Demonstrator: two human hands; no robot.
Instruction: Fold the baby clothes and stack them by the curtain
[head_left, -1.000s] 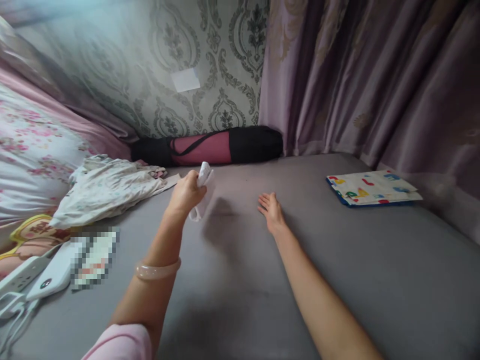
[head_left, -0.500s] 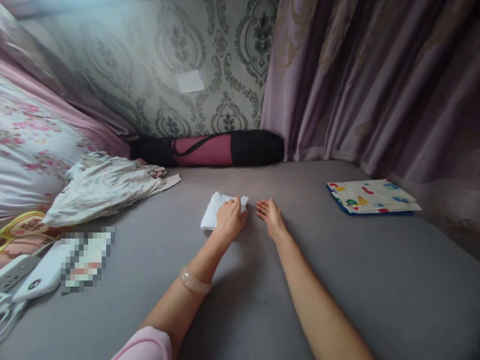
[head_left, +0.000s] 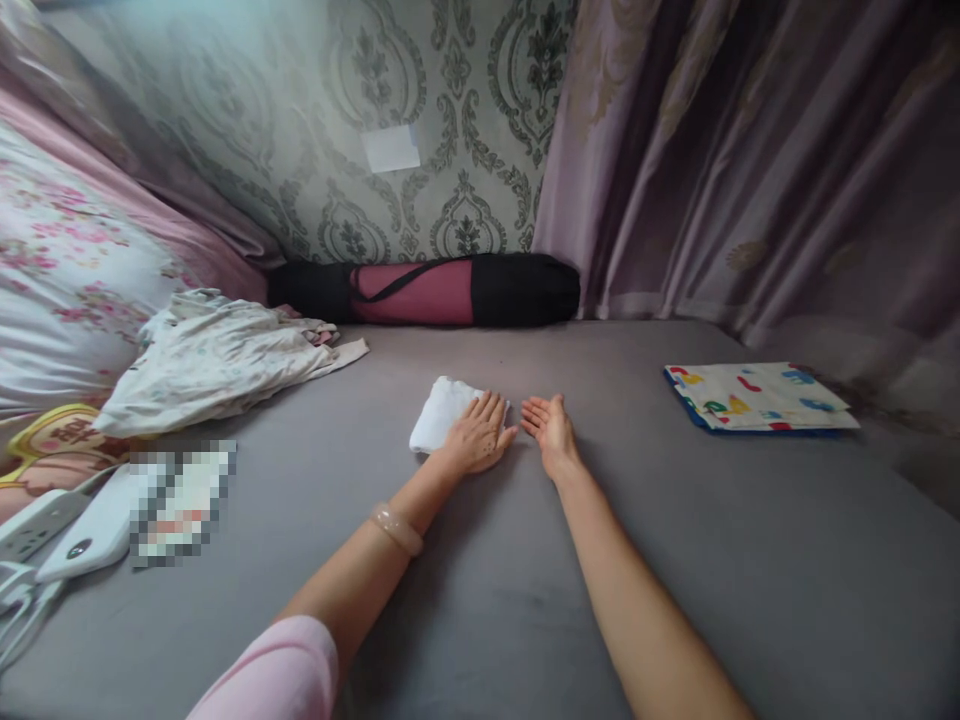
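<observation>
A small folded white cloth (head_left: 436, 418) lies on the grey bed sheet (head_left: 480, 560), straight ahead of me. My left hand (head_left: 480, 432) rests flat on the cloth's right part, palm down with fingers stretched out, and hides that part. A pale bangle circles my left wrist. Just right of the cloth is my right hand (head_left: 551, 435), turned on its side with the palm toward the cloth. Its fingers are extended and hold nothing; a narrow gap separates it from my left hand.
A black and maroon long bag (head_left: 420, 295) lies along the wall. Crumpled patterned fabric (head_left: 217, 360) and a floral pillow (head_left: 60, 260) are at left, near a power strip (head_left: 41, 525) and a white device (head_left: 101, 525). At right sits a folded colourful-print item (head_left: 761, 395).
My left hand's fingers were curled on the cloth and now lie flat and straight across it. My right hand has stayed beside the cloth. The view has shifted slightly.
</observation>
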